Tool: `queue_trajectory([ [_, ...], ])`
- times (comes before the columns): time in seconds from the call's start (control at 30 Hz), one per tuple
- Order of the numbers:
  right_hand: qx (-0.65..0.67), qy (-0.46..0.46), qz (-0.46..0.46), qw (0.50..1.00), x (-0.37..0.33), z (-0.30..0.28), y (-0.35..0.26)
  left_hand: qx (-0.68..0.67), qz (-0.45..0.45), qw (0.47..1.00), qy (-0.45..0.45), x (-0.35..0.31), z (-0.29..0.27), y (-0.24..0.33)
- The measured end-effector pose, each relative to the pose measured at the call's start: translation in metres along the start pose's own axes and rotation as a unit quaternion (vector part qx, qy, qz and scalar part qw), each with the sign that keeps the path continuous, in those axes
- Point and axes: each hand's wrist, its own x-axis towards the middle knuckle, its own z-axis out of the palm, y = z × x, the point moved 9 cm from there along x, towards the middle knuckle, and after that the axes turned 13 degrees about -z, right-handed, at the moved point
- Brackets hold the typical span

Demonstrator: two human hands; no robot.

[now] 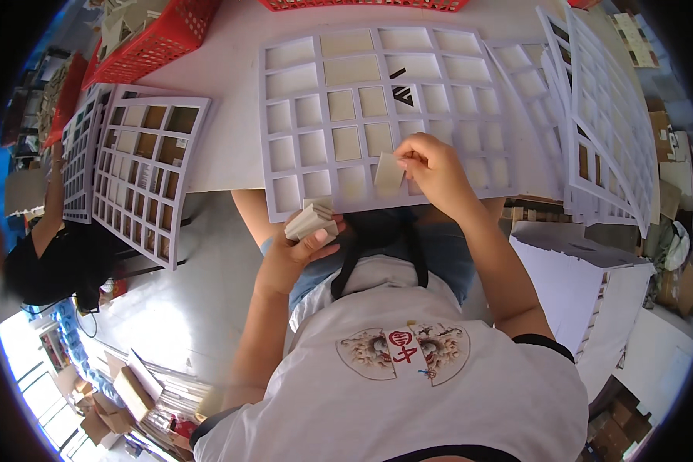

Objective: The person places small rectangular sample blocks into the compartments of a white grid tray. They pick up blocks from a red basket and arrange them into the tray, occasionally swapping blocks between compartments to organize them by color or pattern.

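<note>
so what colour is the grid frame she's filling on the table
Pale lilac grid frame, clearest in the head view.

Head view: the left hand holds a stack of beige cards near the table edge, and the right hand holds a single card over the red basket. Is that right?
Not quite. The head view shows the right hand pinching its single card over the white grid frame, not a red basket. The left hand does hold the stack of beige cards near the table edge.
</note>
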Motion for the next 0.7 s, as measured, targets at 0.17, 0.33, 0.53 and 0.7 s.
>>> queue_trajectory([
  [0.17, -0.177, -0.071, -0.123, 0.974, -0.005, 0.020, -0.015, -0.003, 0.004, 1.000, 0.013, 0.007, -0.005, 0.004],
  [0.33, -0.392, -0.121, -0.262, 0.874, -0.025, 0.030, -0.055, -0.021, -0.002, 1.000, 0.000, 0.012, -0.008, -0.001],
  [0.53, -0.373, -0.106, -0.262, 0.884, -0.027, 0.037, -0.078, -0.006, -0.002, 0.996, -0.087, 0.013, 0.033, 0.013],
  [0.7, 0.284, -0.076, 0.063, 0.954, -0.038, 0.047, -0.030, 0.017, 0.016, 0.986, -0.162, 0.016, 0.058, 0.017],
])
